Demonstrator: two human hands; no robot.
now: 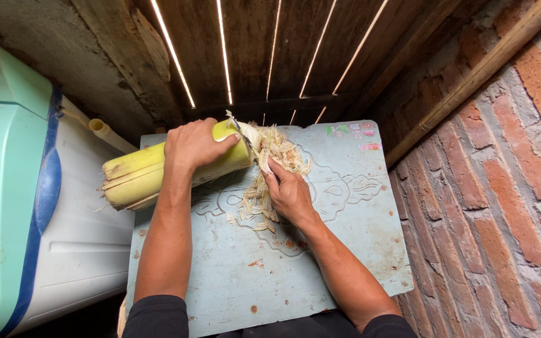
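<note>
At the frame's upper centre, a yellow-green banana stem (158, 169) is clamped on the tabletop (345, 250) by the left hand (192, 145), fingers wrapped over it. A knife (243, 134) is gripped by the right hand (290, 194) at its cut end, among shavings (277, 153).

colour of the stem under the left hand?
Yellow-green outside, with a pale cream cut end. The banana stem shows best in the head view, under the left hand.

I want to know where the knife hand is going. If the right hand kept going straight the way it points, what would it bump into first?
The right hand points up and a little left, so it would most likely meet the cut end of the yellow-green banana stem first, right where the pale shavings pile up. Depth is hard to judge from above.
</note>
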